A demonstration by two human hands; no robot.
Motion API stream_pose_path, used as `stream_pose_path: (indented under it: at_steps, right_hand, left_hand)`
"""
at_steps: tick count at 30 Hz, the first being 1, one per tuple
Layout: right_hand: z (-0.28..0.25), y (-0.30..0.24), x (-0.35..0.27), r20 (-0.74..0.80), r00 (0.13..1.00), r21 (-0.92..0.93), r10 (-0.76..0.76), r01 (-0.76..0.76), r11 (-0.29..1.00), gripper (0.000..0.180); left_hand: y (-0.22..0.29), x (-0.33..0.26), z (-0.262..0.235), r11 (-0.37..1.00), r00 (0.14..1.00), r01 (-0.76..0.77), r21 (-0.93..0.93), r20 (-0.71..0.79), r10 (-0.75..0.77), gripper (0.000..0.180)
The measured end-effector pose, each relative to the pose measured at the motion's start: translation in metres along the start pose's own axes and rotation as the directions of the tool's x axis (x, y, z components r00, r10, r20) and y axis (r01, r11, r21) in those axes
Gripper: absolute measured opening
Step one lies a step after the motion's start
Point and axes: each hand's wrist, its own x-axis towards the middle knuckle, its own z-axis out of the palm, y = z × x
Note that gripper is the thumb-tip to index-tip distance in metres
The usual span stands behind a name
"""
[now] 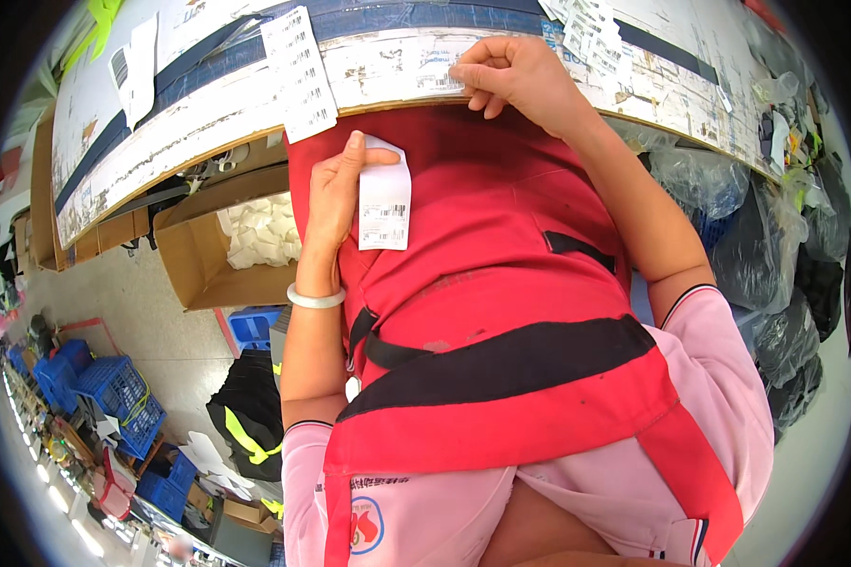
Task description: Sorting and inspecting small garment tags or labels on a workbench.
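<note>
My left hand point(336, 194) is closed around a strip of white barcode labels point(385, 194), the thumb on top, and the strip hangs down in front of my red apron point(501, 217). Over the table's near edge, my right hand point(515, 80) pinches with thumb and forefinger at the edge of a small white printed label point(437, 81). Between the hands and farther left, a longer sheet of barcode labels point(299, 76) lies on the table and overhangs its edge. The fingertips partly hide where the right hand meets the label.
The worn white table point(189, 142) has dark blue tape bands. More label strips point(591, 42) lie at right, and a white tag point(134, 71) at left. Below stands an open carton point(194, 274) of white pieces point(263, 231). Blue crates point(123, 402) and clear plastic bags point(752, 236) flank me.
</note>
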Motion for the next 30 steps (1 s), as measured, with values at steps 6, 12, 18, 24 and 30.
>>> stream_pose_path:
  at_steps: [6, 12, 18, 24, 30]
  right_hand:
    - [0.0, 0.002, 0.01, 0.003, 0.999, -0.003, 0.044, -0.044, 0.999, 0.021]
    - [0.002, 0.004, 0.013, 0.015, 0.998, -0.003, 0.057, -0.057, 0.998, 0.02]
    - [0.003, 0.006, 0.014, 0.015, 0.998, 0.002, 0.062, -0.062, 0.998, 0.019]
    - [0.003, 0.006, 0.015, 0.016, 0.998, 0.01, 0.056, -0.056, 0.998, 0.02]
    - [0.006, 0.0, 0.013, 0.008, 0.999, -0.038, 0.041, -0.04, 0.998, 0.02]
  left_hand:
    - [-0.005, 0.003, 0.0, 1.0, 1.0, -0.006, 0.008, 0.01, 0.006, 0.044]
    - [-0.005, 0.002, 0.0, 1.0, 1.0, -0.005, 0.008, -0.002, 0.005, 0.044]
    - [-0.005, 0.001, 0.0, 1.0, 1.0, -0.003, -0.018, 0.002, 0.003, 0.043]
    - [-0.005, 0.001, 0.0, 1.0, 1.0, -0.002, -0.027, 0.009, 0.002, 0.043]
    - [-0.004, 0.001, 0.0, 0.999, 1.0, -0.001, -0.034, 0.011, 0.002, 0.042]
